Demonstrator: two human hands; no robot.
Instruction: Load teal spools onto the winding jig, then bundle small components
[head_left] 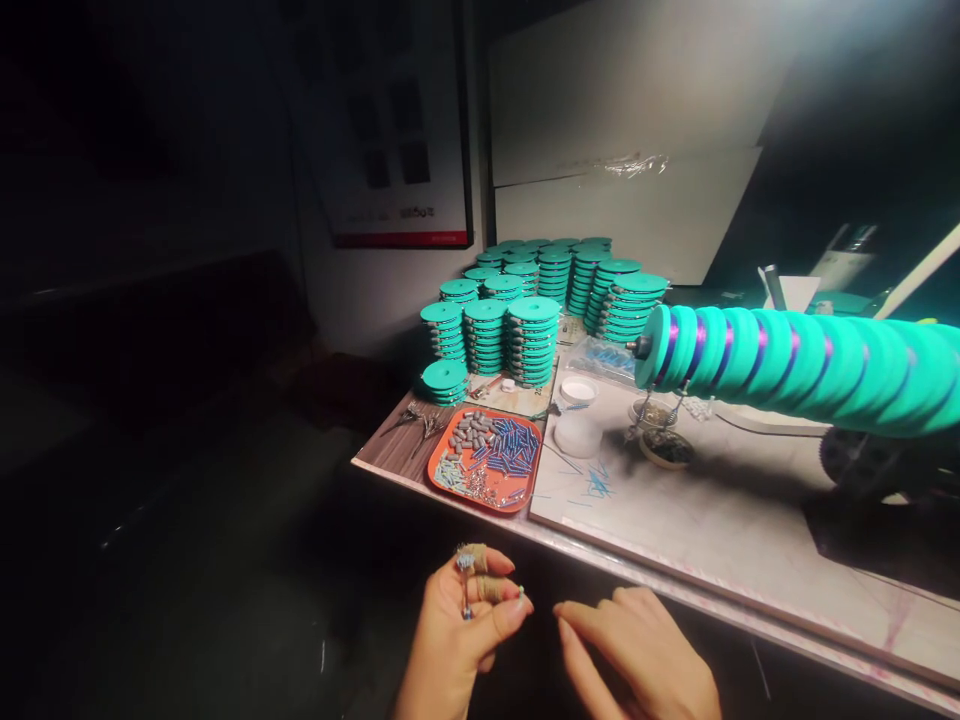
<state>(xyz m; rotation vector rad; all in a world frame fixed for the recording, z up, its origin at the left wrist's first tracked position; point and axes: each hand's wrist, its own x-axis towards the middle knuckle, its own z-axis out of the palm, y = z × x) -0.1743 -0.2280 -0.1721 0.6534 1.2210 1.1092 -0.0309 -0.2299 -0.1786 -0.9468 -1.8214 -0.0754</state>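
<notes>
Left hand (480, 605) out in front of the table's (720, 545) near edge, below the orange tray (433, 470). On my feed its thumb and forefinger pinch a small pale piece (520, 592); a slim metal fitting (466, 585) lies across the same hand, with a pale cluster at its upper end. I count 2 tan wraps on the fingers, 1 marked here: finger wrap (489, 589).

Right hand (559, 616) just beside it, also off the near edge. Thumb and forefinger tips close together; I cannot tell whether they touch or grip anything.

Tray sits at the near edge, close to the table's left corner. In it I make out grey cylinders (471, 432), blue ribbed pieces (513, 447), pale green tubes (449, 472) and small metal parts (484, 484). Metal clips (426, 422) lie beside it, toward the left edge.

Behind the tray, teal spools (533, 310) stand in stacks. Right of it: a translucent tub (577, 437) and loose blue sticks (598, 483). Above the table's right part, a row of teal discs (795, 370) sits on a rod (638, 347), purple line showing between some.
</notes>
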